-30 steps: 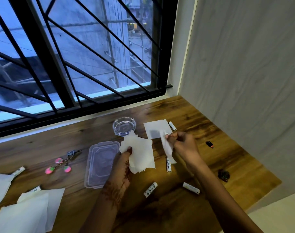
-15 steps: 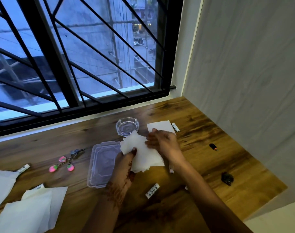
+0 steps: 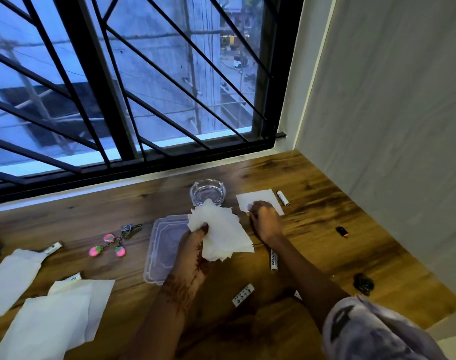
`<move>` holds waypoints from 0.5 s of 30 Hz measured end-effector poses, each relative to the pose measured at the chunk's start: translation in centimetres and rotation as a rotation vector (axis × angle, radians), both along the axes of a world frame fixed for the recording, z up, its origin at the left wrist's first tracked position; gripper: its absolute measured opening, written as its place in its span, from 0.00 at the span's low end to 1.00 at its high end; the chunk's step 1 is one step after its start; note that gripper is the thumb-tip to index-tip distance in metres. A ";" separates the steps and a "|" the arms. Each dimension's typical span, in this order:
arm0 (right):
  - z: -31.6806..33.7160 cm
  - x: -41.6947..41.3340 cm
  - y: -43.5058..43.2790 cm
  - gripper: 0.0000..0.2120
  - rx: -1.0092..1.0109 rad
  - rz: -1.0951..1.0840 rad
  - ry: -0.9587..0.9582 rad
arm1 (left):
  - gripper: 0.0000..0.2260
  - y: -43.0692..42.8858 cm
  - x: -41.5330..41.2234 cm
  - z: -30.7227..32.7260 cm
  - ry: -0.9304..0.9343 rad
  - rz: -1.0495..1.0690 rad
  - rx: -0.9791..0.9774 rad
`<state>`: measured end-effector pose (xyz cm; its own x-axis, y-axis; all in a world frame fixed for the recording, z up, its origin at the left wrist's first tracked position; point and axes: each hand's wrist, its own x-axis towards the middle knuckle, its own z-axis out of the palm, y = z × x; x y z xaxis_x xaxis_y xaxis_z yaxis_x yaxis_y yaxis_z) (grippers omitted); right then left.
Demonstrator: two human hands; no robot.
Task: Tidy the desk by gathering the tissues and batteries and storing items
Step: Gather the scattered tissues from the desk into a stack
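Early stage: left hand [image 3: 195,240] grip holds tissue stack [image 3: 221,235]; right hand [image 3: 264,220] pinching flat tissue [image 3: 263,200] on desk [image 3: 325,209] (not lifted). Left-side tissues [image 3: 52,313], batteries [image 3: 273,259] remain.

Only one battery [image 3: 273,259] carried print that could partly be read: dark letters ran lengthwise on its white casing, ending in what looked like "bright", the start hidden under the right forearm. Another battery [image 3: 242,295], lying nearer the front edge of the counter [image 3: 325,229], bore black marks on white that were too small and blurred to make out. The batteries at the left [image 3: 52,247] and [image 3: 73,278] showed faint dark specks of print, also unreadable.
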<state>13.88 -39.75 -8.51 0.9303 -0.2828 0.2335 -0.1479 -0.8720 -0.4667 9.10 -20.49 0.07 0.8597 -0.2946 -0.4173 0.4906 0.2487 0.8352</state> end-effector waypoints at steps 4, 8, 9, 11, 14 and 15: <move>1.0 -1.1 0.3 0.09 0.456 -0.216 -0.132 | 0.17 -0.2 0.5 -0.5 0.089 0.033 -0.044; 4.4 -3.9 0.9 0.07 0.776 -0.327 -0.320 | 0.10 -1.1 0.7 -0.2 0.201 0.056 -0.195; 5.4 -4.9 1.1 0.06 0.794 -0.303 -0.348 | 0.11 -1.6 0.7 0.0 0.223 0.067 -0.223; 7.2 -6.9 1.5 0.06 0.814 -0.245 -0.402 | 0.15 -2.5 0.6 0.1 0.186 0.025 -0.193; 9.4 -9.9 2.6 0.07 0.801 -0.150 -0.479 | 0.13 -3.9 0.0 0.2 0.189 -0.032 -0.221; 9.8 -10.4 3.2 0.07 0.757 -0.115 -0.478 | 0.13 -4.1 -0.2 0.4 0.212 -0.051 -0.283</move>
<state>3.43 -36.55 1.26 0.7383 -0.6032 0.3017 0.1421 -0.2982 -0.9439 8.85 -24.62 0.42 0.7442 -0.4641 -0.4803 0.6630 0.4264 0.6153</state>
